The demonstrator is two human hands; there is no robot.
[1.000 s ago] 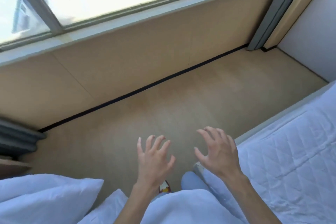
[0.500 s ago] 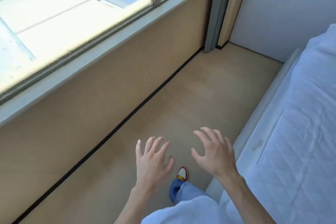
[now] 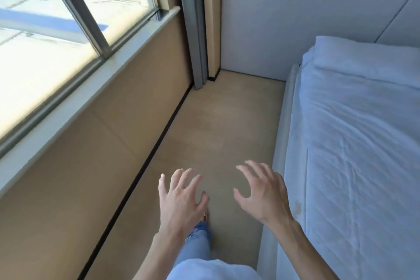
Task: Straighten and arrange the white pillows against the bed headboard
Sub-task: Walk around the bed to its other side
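Overhead, both hands (left (image 3: 181, 200), right (image 3: 264, 195)) splayed, empty, beside a rumpled white pillow (image 3: 363, 61).

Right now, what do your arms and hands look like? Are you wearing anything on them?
Both forearms are bare, with no sleeves showing. The left hand and right hand wear no gloves, rings, watch or bracelets that I can see. The fingers are slim with short nails. Below them show light blue jeans.
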